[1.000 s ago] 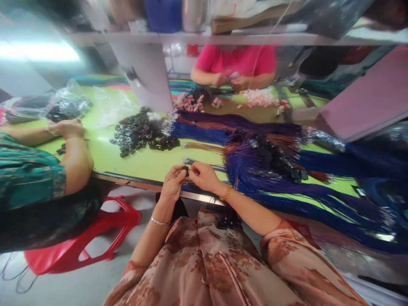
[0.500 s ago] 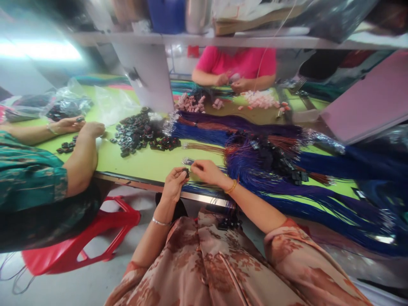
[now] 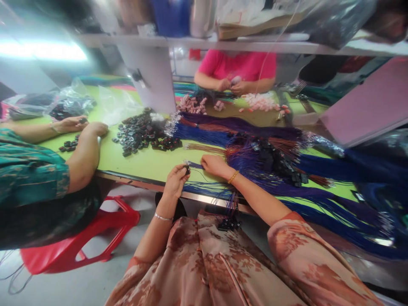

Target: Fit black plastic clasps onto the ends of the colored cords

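Observation:
My left hand (image 3: pixel 175 180) is closed, pinching a small black plastic connector (image 3: pixel 186 170) between thumb and fingertips at the table's front edge. A thin dark wire (image 3: pixel 199 172) curves from the connector toward the right. To the right, my right hand (image 3: pixel 216 165) has its fingers closed on a thin bunch of dark blue wires (image 3: pixel 195 164), whose silver terminal ends point left, just above the connector. The fingertips are partly hidden, so how many wires they grip does not show. Long blue and purple wires (image 3: pixel 242 165) spread beyond and beneath my right hand.
A heap of black connectors (image 3: pixel 137 131) lies left of the wires on the green table (image 3: pixel 153 163). Finished-looking black ends (image 3: pixel 229 223) hang near my lap. A co-worker's arm (image 3: pixel 84 153) is at left, above a red stool (image 3: pixel 117 216). Another person (image 3: pixel 236 70) sits opposite, beneath a shelf (image 3: pixel 242 44).
My right hand has moved right, away from the connector and over to the wire bunch. The left hand stays nearly in place, still holding the connector; a wire between them now shows.

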`<move>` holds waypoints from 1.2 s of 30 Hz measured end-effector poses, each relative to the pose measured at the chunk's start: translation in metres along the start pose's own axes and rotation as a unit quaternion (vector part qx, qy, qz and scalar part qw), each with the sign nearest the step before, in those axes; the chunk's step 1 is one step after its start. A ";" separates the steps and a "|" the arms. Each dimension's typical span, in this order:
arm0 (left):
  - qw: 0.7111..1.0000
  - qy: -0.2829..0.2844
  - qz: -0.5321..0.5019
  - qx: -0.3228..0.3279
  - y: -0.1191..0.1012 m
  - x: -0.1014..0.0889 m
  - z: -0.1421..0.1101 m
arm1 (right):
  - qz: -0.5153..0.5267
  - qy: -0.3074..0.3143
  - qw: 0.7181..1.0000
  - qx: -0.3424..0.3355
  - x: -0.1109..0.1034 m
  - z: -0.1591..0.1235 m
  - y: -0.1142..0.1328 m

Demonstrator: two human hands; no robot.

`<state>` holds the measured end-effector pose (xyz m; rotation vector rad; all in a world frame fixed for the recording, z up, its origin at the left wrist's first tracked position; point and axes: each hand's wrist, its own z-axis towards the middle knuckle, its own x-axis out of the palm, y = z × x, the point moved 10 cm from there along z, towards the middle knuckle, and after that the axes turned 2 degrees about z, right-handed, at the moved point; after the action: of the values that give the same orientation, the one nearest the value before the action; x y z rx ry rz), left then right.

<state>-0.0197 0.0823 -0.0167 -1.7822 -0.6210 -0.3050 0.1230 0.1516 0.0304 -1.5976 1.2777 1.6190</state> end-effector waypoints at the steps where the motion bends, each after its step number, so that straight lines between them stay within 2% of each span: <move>1: 1.000 0.000 0.001 -0.003 0.002 0.000 0.001 | -0.002 0.002 1.000 -0.008 0.000 0.000 0.002; 6: 1.000 0.000 0.003 -0.007 0.006 0.001 0.003 | -0.032 0.005 0.999 -0.027 0.001 0.000 0.006; 11: 1.000 0.005 0.008 0.001 0.005 0.000 0.002 | -0.052 -0.038 0.998 -0.016 -0.006 -0.003 0.000; 16: 1.000 0.014 0.005 0.011 0.005 0.000 0.003 | 0.083 -0.099 0.990 -0.058 -0.020 -0.007 0.004; 22: 1.000 0.012 -0.007 0.011 0.006 -0.001 0.004 | 0.301 -0.140 0.934 -0.135 -0.033 -0.001 0.034; 27: 1.000 0.012 -0.007 0.009 0.006 -0.001 0.003 | 0.376 -0.139 0.908 -0.124 -0.027 -0.001 0.040; 30: 1.000 0.015 -0.006 0.008 0.006 0.000 0.003 | 0.387 -0.127 0.909 -0.094 -0.019 -0.007 0.036; 36: 1.000 0.026 -0.016 0.006 0.005 0.003 0.003 | 0.299 -0.120 0.944 -0.068 -0.014 -0.020 0.039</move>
<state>-0.0148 0.0845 -0.0201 -1.7486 -0.6140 -0.3678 0.1003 0.1215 0.0568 -1.0803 1.6392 2.2266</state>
